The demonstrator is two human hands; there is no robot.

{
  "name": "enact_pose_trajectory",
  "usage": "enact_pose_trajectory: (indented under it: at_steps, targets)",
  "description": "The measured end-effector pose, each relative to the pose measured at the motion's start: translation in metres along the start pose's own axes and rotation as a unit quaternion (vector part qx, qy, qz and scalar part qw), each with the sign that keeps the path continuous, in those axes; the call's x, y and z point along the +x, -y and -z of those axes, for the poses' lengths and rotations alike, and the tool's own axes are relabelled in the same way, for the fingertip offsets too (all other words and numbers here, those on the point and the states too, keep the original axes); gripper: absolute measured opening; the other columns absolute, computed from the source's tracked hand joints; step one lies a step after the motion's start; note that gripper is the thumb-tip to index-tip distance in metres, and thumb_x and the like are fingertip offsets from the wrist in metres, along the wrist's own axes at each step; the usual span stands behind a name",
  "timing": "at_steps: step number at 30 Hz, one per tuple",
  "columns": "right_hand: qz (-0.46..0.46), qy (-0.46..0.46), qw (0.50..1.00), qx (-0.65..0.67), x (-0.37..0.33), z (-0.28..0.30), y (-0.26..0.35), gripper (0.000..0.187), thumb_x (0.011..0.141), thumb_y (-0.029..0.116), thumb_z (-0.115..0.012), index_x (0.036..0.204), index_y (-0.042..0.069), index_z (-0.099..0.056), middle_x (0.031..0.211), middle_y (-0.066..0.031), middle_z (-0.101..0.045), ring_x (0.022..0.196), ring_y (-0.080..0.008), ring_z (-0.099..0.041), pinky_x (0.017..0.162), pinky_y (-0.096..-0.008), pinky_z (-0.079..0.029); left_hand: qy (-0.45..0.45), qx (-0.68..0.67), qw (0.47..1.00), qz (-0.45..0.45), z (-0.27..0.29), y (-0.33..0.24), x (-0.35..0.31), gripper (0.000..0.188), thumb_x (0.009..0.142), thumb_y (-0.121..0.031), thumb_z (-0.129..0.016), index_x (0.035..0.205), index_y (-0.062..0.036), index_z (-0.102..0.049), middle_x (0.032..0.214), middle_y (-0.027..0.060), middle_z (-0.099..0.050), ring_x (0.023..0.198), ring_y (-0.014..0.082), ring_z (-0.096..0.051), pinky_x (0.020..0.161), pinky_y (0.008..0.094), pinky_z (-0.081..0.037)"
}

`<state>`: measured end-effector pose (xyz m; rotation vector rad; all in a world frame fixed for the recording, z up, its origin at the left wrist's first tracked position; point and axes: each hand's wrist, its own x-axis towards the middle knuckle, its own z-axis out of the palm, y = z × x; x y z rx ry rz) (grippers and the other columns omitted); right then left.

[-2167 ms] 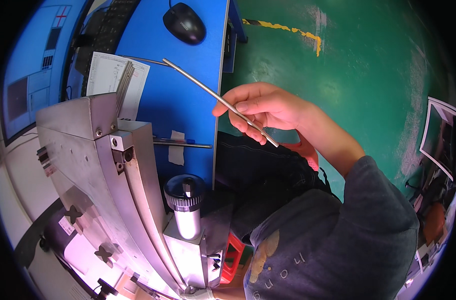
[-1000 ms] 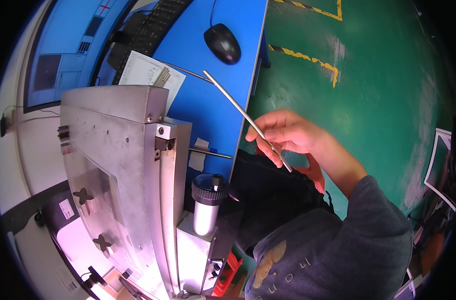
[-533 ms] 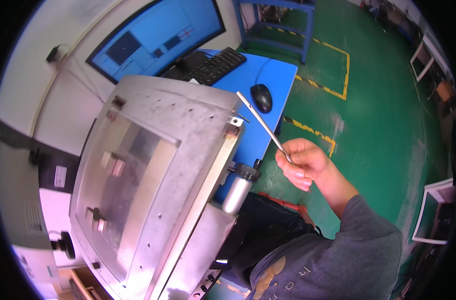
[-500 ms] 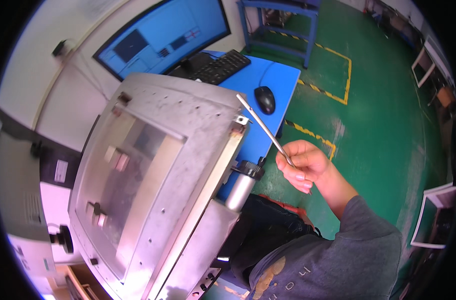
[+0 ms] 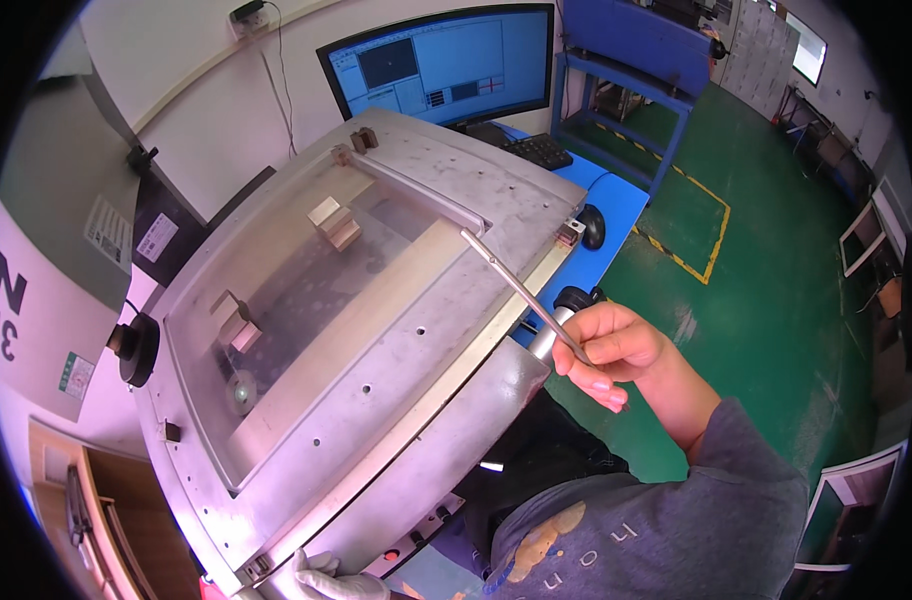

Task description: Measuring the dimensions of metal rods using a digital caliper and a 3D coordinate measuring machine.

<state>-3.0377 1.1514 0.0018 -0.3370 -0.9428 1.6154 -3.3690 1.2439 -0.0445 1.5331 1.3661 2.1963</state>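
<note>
My bare right hand (image 5: 616,355) pinches a slim metal rod (image 5: 526,292) between thumb and fingers. The rod slants up and left over the right edge of a large grey metal machine top (image 5: 396,365), its far tip in the air or just above the surface. My left hand (image 5: 338,580), in a pale glove, is at the machine's near lower corner, fingers stretched out along the edge; part of it is cut off by the picture's rim. Within the recessed, hazy panel (image 5: 326,345) sit two metal blocks, one upper (image 5: 334,223) and one lower (image 5: 239,330).
Behind the machine stand a monitor (image 5: 446,65), a keyboard (image 5: 539,151) and a mouse (image 5: 591,227) on a blue tabletop (image 5: 616,215). A black knob on a silver cylinder (image 5: 576,299) juts from the right side. A wooden cabinet (image 5: 116,520) is at lower left.
The view has turned, so the machine lies lower and more fully in sight. My gloved left hand has come into view at the bottom. The right hand still holds the rod.
</note>
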Motion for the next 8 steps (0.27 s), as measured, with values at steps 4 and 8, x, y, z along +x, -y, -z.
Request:
enact_pose_trajectory:
  at_steps: [4,8]
  targets:
    - [-0.005,-0.003,1.000,-0.018,0.004,-0.003,-0.001,0.028,0.086,0.010,-0.038,0.105,-0.011,-0.042,0.067,-0.0094,-0.051,0.047,-0.0139,-0.052,0.042,-0.0248,-0.046,-0.004,-0.046,0.998,0.049,0.002,0.000,-0.003,0.026,0.081,-0.018,-0.052,0.064,0.0024,-0.050,0.052,0.0074,-0.045,0.042,0.0137,-0.038,0.039,0.0238,-0.032]
    - [-0.007,0.000,1.000,-0.022,0.008,-0.001,-0.003,0.029,0.086,0.011,-0.039,0.105,-0.010,-0.042,0.067,-0.0093,-0.051,0.047,-0.0139,-0.052,0.042,-0.0246,-0.046,0.045,0.017,0.998,0.036,0.012,0.011,-0.002,0.029,0.084,-0.030,-0.047,0.086,-0.0053,-0.061,0.061,0.0044,-0.052,0.046,0.0046,-0.037,0.041,0.0155,-0.027]
